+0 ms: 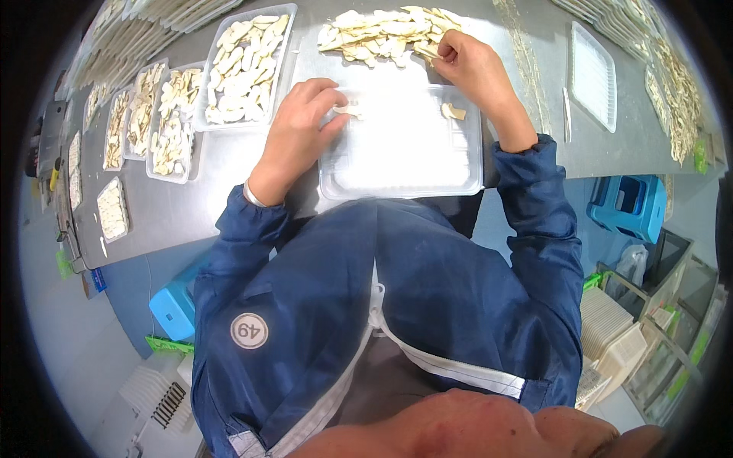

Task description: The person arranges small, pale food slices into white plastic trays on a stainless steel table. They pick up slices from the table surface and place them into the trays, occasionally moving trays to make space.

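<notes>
A clear plastic tray (401,192) lies in front of me on the metal table, its middle washed out by glare. My left hand (303,134) is over its left rim, with thumb and fingertips around a pale dried slice (355,110). Near the tray's upper right corner rests another curled slice (453,111). Beyond the tray spreads a loose pile of pale yellowish slices (378,34), mushroom or root; I cannot tell which. At the pile's right end my right hand (475,71) pinches a slice (428,50), its far part overlapping the pile.
Left of the pile stands a large tray of slices (243,68), with smaller filled trays (172,114) beside it. A white ribbed tray (594,77) and a thin white tool (567,114) lie right. Stacked trays (120,51) rise at the far left. Blue stools (630,206) are below the table.
</notes>
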### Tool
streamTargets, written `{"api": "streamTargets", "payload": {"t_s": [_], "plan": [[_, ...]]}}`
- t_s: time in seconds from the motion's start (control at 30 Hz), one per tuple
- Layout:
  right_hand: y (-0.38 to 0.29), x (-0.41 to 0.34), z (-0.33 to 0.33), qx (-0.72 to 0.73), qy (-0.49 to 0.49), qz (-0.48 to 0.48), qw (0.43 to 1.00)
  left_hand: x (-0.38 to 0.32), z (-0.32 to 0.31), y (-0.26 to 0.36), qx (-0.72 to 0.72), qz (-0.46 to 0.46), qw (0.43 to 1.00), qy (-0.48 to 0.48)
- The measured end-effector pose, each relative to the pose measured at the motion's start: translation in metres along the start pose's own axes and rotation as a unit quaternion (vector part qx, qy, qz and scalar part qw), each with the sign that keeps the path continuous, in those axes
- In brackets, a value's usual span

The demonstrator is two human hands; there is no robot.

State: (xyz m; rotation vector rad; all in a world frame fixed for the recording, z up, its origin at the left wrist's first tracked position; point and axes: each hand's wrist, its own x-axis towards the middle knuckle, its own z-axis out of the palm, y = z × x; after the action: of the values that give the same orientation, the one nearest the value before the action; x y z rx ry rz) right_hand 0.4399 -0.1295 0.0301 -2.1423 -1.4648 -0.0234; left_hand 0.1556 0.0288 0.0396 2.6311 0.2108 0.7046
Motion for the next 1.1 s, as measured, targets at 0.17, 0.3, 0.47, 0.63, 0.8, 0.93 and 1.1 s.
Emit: {"api": "streamTargets", "payload": {"t_s": [0.17, 0.3, 0.47, 0.63, 0.8, 0.93, 1.1], "plan": [[-0.004, -0.003, -0.013, 0.027, -0.001, 0.036, 0.999, 0.000, -0.002, 0.003, 0.013, -0.013, 1.000, 0.022], [-0.018, -0.017, -0.021, 0.064, 0.061, -0.055, 0.995, 0.000, 0.005, 0.004, 0.018, -0.013, 1.000, 0.012], [-0.040, -0.036, -0.020, 0.069, -0.016, -0.178, 0.981, -0.003, 0.005, 0.003, 0.036, -0.010, 0.999, 0.007], [-0.041, -0.028, -0.013, 0.084, 0.020, -0.148, 0.985, 0.005, -0.003, -0.004, 0.002, 0.014, 0.999, 0.031], [-0.038, 0.014, 0.011, -0.045, -0.019, -0.002, 0.999, 0.043, -0.005, -0.035, 0.035, -0.031, 0.998, 0.043], [-0.055, 0.034, 0.018, -0.164, -0.095, 0.060, 0.980, 0.066, 0.013, -0.059, 0.064, -0.053, 0.996, 0.034], [-0.038, 0.028, 0.022, -0.043, -0.044, 0.027, 0.998, 0.065, 0.021, -0.063, 0.089, -0.058, 0.994, 0.025]]}}
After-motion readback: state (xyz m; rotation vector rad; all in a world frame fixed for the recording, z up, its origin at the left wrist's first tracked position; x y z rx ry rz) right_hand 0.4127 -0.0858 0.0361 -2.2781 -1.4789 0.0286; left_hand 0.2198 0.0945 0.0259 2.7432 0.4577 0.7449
